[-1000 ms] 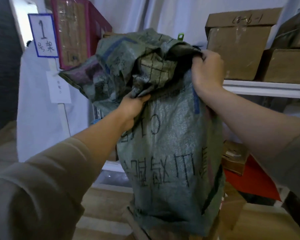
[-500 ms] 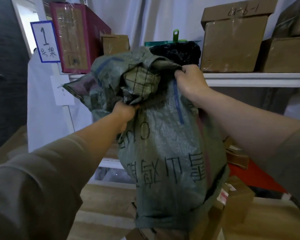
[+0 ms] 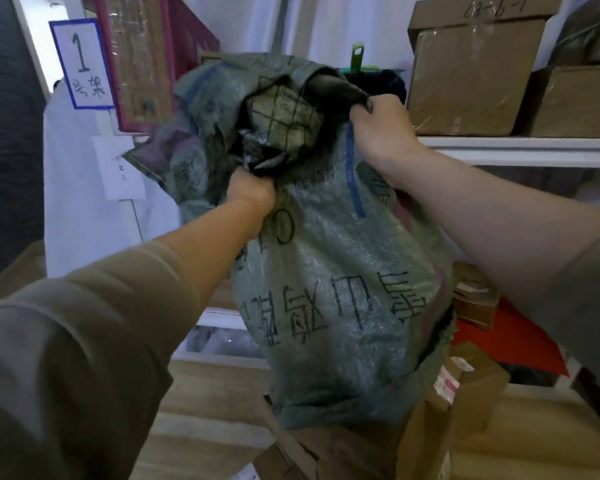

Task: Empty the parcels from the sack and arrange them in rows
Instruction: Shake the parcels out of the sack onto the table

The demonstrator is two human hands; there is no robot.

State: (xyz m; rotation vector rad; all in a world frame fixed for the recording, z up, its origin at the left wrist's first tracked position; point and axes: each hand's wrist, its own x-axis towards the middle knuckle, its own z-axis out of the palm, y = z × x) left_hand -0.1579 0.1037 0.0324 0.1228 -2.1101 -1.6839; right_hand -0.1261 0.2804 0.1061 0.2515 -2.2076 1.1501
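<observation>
Sack: green woven plastic sack (image 3: 340,271) with black lettering, held upside down, mouth over brown cardboard parcels (image 3: 458,386) on wooden floor | left hand (image 3: 250,192) fingers gripping bunched fabric | right hand (image 3: 381,129) fingers clenching upper corner

Both arms outstretched; left hand (image 3: 250,188) and right hand (image 3: 381,129) fisted, gripping

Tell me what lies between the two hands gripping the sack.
In the head view, only bunched sack fabric lies between the left hand and right hand.
</observation>
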